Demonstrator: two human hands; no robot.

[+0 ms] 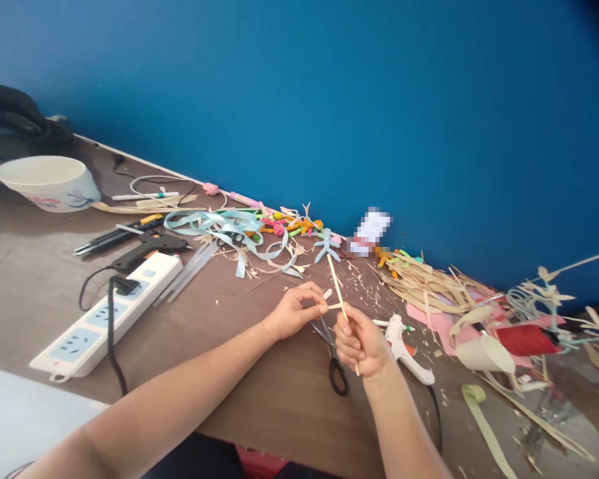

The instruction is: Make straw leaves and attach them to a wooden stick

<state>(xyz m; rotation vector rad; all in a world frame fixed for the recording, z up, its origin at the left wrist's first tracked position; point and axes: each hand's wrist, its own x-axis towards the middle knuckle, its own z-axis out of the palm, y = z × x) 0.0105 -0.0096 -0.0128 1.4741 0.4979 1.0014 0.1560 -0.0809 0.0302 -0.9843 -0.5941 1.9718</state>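
Tabletop [269,406], brown and scrap-strewn, meets a blue wall [239,100] beyond the fingers. The right hand [362,339] curls closed around a thin pale stick [334,271], its long axis pointing forward, slightly left; the left hand [299,311] pinches a narrow pale strip [335,307]. Black-handled scissors [338,376] lie between the hands' fingers, a white glue gun [404,351] rightward.

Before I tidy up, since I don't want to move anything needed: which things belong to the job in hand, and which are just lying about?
Seemingly in the job:
thin stick, in the right hand
pale strip, held by the left hand
scissors, by the hands, probably

Apparently lying about:
white bowl
box cutter
black glue gun
red roll
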